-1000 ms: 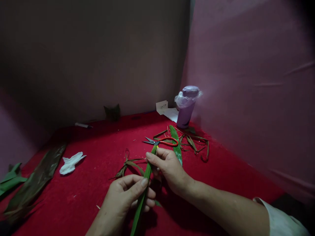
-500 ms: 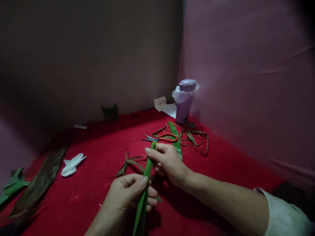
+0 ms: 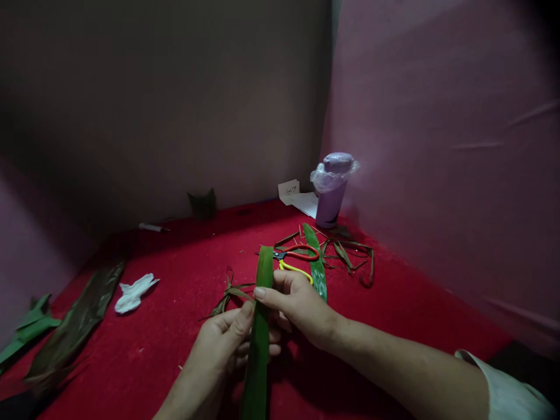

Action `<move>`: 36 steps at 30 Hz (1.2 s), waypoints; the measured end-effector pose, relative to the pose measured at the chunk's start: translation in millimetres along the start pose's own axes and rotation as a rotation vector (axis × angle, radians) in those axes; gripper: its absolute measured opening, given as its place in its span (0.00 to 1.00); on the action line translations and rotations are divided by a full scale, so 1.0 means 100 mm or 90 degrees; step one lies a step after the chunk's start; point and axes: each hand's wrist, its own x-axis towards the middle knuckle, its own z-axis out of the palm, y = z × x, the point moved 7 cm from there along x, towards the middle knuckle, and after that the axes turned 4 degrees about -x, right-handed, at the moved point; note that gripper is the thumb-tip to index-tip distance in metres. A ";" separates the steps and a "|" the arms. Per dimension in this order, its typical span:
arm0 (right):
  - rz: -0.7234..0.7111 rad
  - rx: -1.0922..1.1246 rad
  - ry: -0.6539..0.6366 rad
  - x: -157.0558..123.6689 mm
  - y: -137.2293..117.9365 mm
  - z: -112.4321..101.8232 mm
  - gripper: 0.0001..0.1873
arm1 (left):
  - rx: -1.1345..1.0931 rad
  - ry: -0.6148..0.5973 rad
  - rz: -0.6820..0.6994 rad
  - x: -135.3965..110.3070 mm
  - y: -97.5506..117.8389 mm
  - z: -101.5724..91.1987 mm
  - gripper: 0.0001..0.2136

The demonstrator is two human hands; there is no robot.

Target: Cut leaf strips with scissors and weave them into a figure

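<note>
A long green leaf strip (image 3: 258,361) runs upright between my hands, its broad face toward me and its upper end cut straight. My left hand (image 3: 223,344) grips its left edge, thumb in front and fingers behind. Higher up, my right hand (image 3: 300,303) pinches the strip from the right side, thumb on the face. Just past the strip lie scissors (image 3: 301,254) with one red and one yellow handle; the leaf hides most of their blades. A shiny green leaf piece (image 3: 315,262) lies under the handles.
Dried brown strips (image 3: 225,297) lie left of the strip, and more brown strips (image 3: 350,256) lie right of the scissors. A purple tumbler (image 3: 331,198) stands by white cards (image 3: 304,202). Farther left are a crumpled tissue (image 3: 135,293), a large brown leaf (image 3: 81,321) and green leaves (image 3: 30,326).
The strip has turned from narrow and folded-looking to showing its wide, flat face. Both hands have shifted their grip on it. The yellow scissor handle has come into sight.
</note>
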 end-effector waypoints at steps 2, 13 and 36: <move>0.010 -0.027 -0.008 0.02 0.00 -0.02 0.17 | 0.047 0.038 0.023 0.00 0.00 -0.05 0.16; -0.135 -0.909 0.169 0.23 -0.43 -0.70 0.11 | -0.041 0.080 0.105 0.06 0.08 -0.24 0.14; -0.155 -0.747 0.062 0.14 -0.50 -0.46 0.26 | 0.025 0.207 0.317 0.01 0.62 -0.70 0.13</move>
